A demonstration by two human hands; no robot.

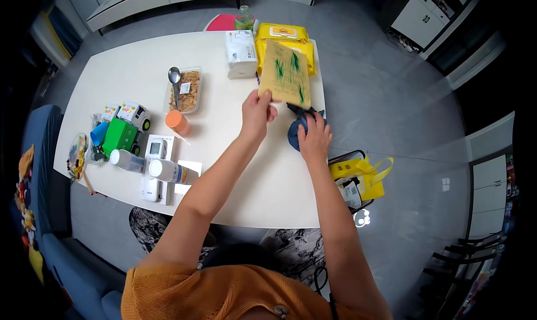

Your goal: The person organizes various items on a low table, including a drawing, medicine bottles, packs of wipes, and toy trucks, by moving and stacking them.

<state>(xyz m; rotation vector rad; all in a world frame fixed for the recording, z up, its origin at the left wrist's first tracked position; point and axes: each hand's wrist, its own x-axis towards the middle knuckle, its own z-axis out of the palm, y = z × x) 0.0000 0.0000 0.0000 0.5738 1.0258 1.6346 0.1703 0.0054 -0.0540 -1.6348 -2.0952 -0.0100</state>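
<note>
My left hand (256, 117) pinches the lower left corner of a flat tan paper packet (285, 74) with green leaf-like marks. The packet is raised over the right part of the white table (235, 152), in front of the yellow packs. Close to the table's right edge, my right hand (316, 136) is curled over a dark blue bundle (293, 135), fabric by its look. Something black shows between that bundle and the packet's lower edge. My fingers cover much of the bundle, so its exact kind is unclear.
Behind the packet are yellow wipes packs (282, 33) and a white tissue pack (241, 54). Leftward stand a food box (193, 93) with a spoon, an orange-capped jar (178, 122), white bottles (162, 170) and a green toy truck (119, 136). A yellow bag (358, 172) sits beyond the right edge.
</note>
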